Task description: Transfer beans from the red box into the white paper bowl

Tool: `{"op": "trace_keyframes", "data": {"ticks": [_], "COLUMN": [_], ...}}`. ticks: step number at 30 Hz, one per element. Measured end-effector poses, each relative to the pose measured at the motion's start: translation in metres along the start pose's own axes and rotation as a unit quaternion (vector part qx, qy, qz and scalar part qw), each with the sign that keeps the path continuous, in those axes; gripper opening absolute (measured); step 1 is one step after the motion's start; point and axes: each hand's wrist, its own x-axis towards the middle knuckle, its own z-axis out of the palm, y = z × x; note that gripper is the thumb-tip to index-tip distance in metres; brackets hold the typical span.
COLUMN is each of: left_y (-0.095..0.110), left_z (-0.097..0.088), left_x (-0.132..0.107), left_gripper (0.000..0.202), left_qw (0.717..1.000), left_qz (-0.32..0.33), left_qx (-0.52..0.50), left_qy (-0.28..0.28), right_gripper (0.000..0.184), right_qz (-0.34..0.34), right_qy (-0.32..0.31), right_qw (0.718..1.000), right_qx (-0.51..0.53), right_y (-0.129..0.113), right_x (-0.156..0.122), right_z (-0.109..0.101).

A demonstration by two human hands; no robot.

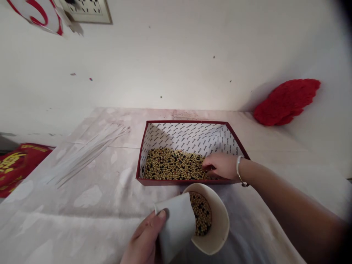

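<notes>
A red box [192, 181] with a white printed lining sits on the table and holds a layer of mixed yellow and dark beans [173, 165]. My right hand [220, 165] reaches into the box's right side, fingers curled down onto the beans; a thin bracelet [239, 170] circles the wrist. My left hand [147, 238] grips a white paper cup [189, 223], tilted toward the box, with beans inside it. The cup is just in front of the box's near wall.
A pale patterned cloth [82, 205] covers the table. A clear plastic sheet [88, 150] lies left of the box. A red round mat [286, 101] leans on the wall at the right. Red and gold fabric [16, 165] lies at the far left.
</notes>
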Motion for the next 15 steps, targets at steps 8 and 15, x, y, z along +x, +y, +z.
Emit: {"op": "trace_keyframes", "data": {"ticks": [8, 15], "left_y": [0.003, 0.004], "left_z": [-0.003, -0.002], "left_x": [-0.001, -0.002], "left_gripper": [0.042, 0.041], "left_qw": [0.999, 0.999], "left_qz": [-0.011, 0.005], "left_qx": [0.042, 0.045], "left_qy": [-0.019, -0.009], "right_gripper": [0.016, 0.01], "right_qz": [0.035, 0.009], "right_qy": [-0.074, 0.005], "right_qw": [0.996, 1.0], "right_qx": [-0.017, 0.001], "right_y": [0.006, 0.006], "right_x": [0.02, 0.014], "right_z": [0.018, 0.003]}}
